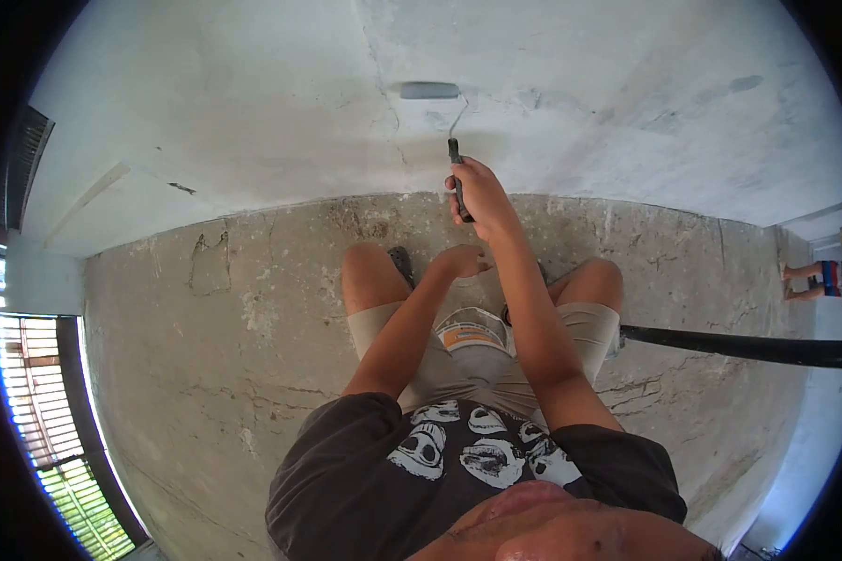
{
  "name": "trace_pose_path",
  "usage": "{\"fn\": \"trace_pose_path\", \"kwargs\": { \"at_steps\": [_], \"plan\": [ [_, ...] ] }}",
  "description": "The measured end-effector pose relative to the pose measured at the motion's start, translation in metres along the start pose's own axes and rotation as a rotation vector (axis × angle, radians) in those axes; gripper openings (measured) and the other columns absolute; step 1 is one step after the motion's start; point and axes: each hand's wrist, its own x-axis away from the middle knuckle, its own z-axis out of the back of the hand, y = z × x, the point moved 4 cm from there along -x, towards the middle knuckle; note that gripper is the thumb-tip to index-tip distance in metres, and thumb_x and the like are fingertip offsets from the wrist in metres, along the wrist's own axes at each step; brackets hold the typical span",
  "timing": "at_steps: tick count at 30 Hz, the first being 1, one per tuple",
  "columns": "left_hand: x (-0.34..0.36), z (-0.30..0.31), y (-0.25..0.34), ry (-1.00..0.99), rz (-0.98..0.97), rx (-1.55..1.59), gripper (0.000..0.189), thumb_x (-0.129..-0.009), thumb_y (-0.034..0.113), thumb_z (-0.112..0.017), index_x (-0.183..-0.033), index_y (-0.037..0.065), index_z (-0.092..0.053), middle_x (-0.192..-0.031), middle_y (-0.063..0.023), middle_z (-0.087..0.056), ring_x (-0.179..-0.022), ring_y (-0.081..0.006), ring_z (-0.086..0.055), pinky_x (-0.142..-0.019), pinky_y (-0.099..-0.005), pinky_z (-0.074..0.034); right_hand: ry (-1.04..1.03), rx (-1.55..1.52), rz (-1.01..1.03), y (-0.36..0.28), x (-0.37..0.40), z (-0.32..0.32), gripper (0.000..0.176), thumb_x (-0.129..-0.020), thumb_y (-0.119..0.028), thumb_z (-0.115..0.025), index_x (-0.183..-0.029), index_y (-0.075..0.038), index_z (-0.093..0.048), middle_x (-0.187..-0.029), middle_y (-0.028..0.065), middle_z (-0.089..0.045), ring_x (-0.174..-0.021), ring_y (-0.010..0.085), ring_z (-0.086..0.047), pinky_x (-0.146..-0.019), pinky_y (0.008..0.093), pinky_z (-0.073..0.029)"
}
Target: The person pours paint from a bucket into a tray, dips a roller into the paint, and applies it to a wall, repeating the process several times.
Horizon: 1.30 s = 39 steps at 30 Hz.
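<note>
My right hand (482,198) is wrapped round the dark handle of a paint roller (429,91), with my arm stretched forward. The grey roller sleeve lies against the pale wall (281,112), its bent wire frame running back to the handle. Lower down, between my knees, my left hand (461,261) has its fingers curled at the far edge of a bucket (472,335). The bucket is pale with an orange and white label. My forearms and legs partly cover it, and its contents are hard to make out.
Rough, cracked concrete floor (206,318) spreads around me. A black bar (739,347) reaches in from the right, near my knee. Another person's legs (805,282) show at the far right. A slatted window (51,402) is at the left.
</note>
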Motion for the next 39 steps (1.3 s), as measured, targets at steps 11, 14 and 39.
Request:
{"fn": "trace_pose_path", "kwargs": {
  "at_steps": [11, 14, 39],
  "plan": [
    [0.047, 0.037, 0.037, 0.081, -0.224, 0.11, 0.049, -0.093, 0.043, -0.055, -0.128, 0.009, -0.061, -0.125, -0.0214, -0.063, -0.117, -0.0384, -0.058, -0.1, -0.0467, -0.045, 0.131, 0.118, -0.002, 0.065, -0.037, -0.011, 0.02, -0.097, -0.02, -0.044, -0.101, -0.002, -0.05, -0.073, 0.0067, -0.051, -0.043, 0.0178, -0.05, -0.038, 0.0344, -0.041],
    [0.04, 0.045, 0.035, 0.083, -0.237, 0.102, 0.047, -0.093, 0.041, -0.055, -0.127, 0.009, -0.062, -0.124, -0.0217, -0.063, -0.116, -0.0387, -0.059, -0.099, -0.0469, -0.045, 0.101, 0.038, -0.035, 0.059, -0.038, -0.006, 0.017, -0.098, -0.02, -0.044, -0.092, -0.004, -0.047, -0.078, 0.006, -0.05, -0.045, 0.0162, -0.049, -0.04, 0.0331, -0.04],
    [0.016, 0.015, 0.009, 0.044, -0.139, 0.047, 0.043, -0.096, 0.034, -0.051, -0.129, 0.007, -0.06, -0.112, -0.0217, -0.068, -0.115, -0.037, -0.06, -0.098, -0.0417, -0.046, 0.047, -0.237, -0.011, -0.007, 0.009, -0.016, 0.022, -0.1, -0.03, -0.046, -0.098, -0.008, -0.051, -0.071, 0.0033, -0.049, -0.047, 0.0133, -0.044, -0.039, 0.0289, -0.034]
  ]
}}
